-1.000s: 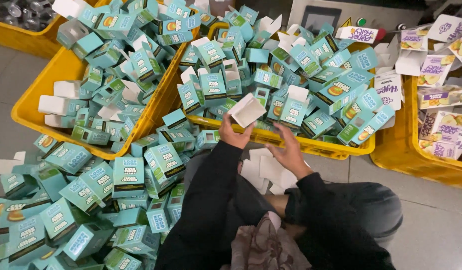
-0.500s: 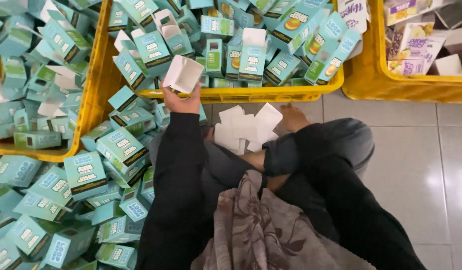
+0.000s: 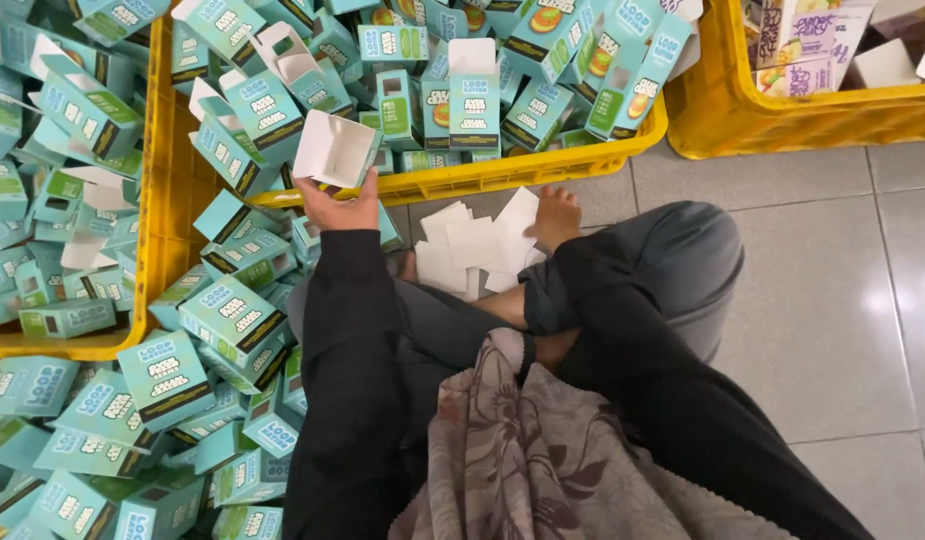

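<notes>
My left hand (image 3: 340, 207) holds up a small open carton (image 3: 336, 151), its white inside facing me, just in front of the middle yellow crate (image 3: 502, 172). My right hand (image 3: 554, 216) rests low on a loose pile of white card inserts (image 3: 469, 247) lying on the floor between my legs; whether it grips one I cannot tell. Both arms wear black sleeves. A patterned cloth (image 3: 537, 450) covers my lap.
Yellow crates (image 3: 172, 190) heaped with teal cartons (image 3: 472, 90) stand ahead and to the left. More teal cartons (image 3: 162, 375) lie piled on the floor at my left. A third yellow crate (image 3: 772, 120) at upper right holds purple and white cartons. Grey tiles (image 3: 842, 300) are at the right.
My right hand dropped from beside the carton down to the white inserts. My left hand kept the open carton raised. The view tilted down toward my lap.
</notes>
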